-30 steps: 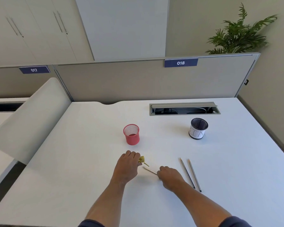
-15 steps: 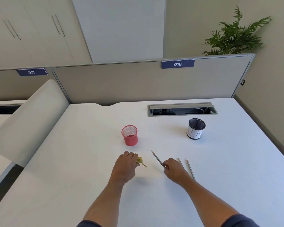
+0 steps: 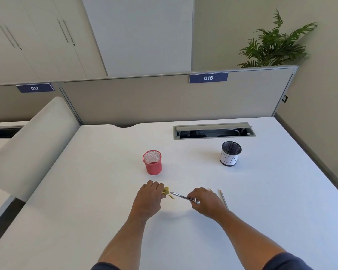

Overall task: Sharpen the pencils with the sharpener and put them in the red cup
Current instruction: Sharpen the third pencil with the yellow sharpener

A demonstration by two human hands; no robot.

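Right hand [image 3: 205,201], gripping pencil [image 3: 180,196], swung its tip back to sharpener [image 3: 165,191] pinched by left hand [image 3: 148,197], centre frame; sharpening likely resumes

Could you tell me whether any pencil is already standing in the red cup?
No, the red cup shows only its mesh wall and floor, while one pencil is in the right hand.
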